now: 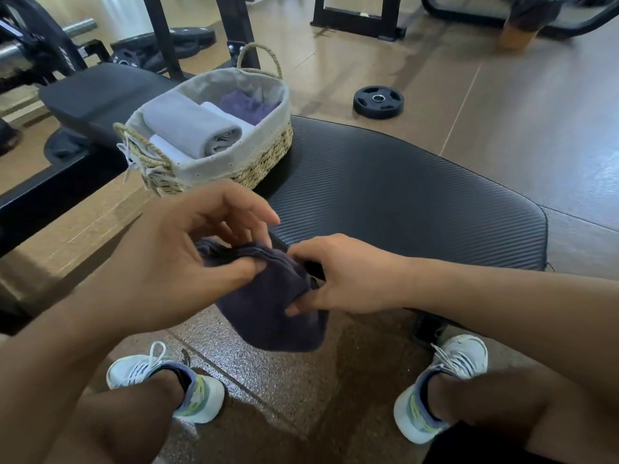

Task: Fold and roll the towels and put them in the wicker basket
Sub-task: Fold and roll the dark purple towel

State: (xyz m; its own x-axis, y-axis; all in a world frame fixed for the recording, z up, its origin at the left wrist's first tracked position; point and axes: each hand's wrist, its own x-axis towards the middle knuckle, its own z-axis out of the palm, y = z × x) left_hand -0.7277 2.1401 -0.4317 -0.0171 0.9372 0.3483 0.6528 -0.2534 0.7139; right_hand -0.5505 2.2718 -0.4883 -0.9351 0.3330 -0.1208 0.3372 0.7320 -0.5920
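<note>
Rolling is the step in hand: the left hand [187, 249] pinches the roll's upper end of the dark towel [268, 296], thumb tucked in its folds, other fingers loose; the right hand [341, 276] grips its side. Held over the bench [418, 202] edge, the towel's long axis slants from upper left down toward the shoes. Next move likely calls for carrying it to the basket [234, 155], beside the grey roll [191, 125].

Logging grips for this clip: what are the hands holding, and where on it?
Both hold the dark towel: the left hand pinches its bunched top edge, the right hand grips its right side.
</note>
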